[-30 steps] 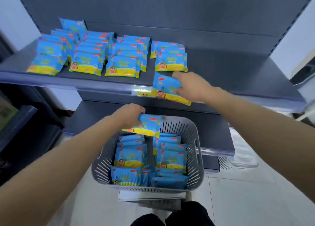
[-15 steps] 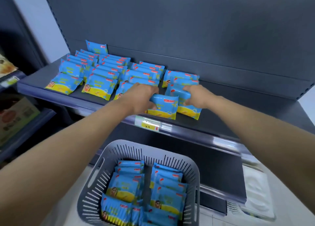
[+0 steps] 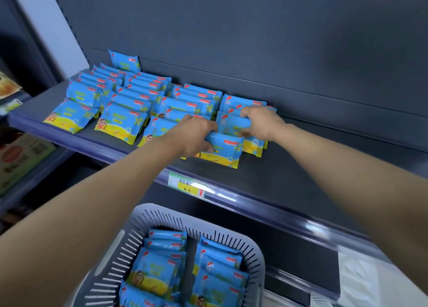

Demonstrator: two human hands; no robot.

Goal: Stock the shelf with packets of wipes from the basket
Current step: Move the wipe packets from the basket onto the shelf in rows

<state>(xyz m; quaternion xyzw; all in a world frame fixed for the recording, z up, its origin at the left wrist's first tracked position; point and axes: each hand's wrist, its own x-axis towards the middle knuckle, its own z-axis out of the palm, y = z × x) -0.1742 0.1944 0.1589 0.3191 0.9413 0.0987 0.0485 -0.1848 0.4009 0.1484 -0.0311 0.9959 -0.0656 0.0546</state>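
A soft, glossy blue-and-yellow front packet (image 3: 223, 150) is being gripped at its left end by the left hand (image 3: 193, 136), fingers curled closed. A second pillow-shaped packet (image 3: 236, 123) just behind is being clasped by the right hand (image 3: 261, 121). Both are being rested on the dark matte shelf (image 3: 289, 174). More packets are being held in the slotted grey plastic basket (image 3: 252, 251) below.

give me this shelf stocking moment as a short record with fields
left hand: gripping a wipes packet at the front of the fourth row
right hand: on the packet behind it
shelf: four rows of blue and yellow packets, bare to the right
basket: grey, below the shelf, two rows of packets left
price tag: on the shelf edge
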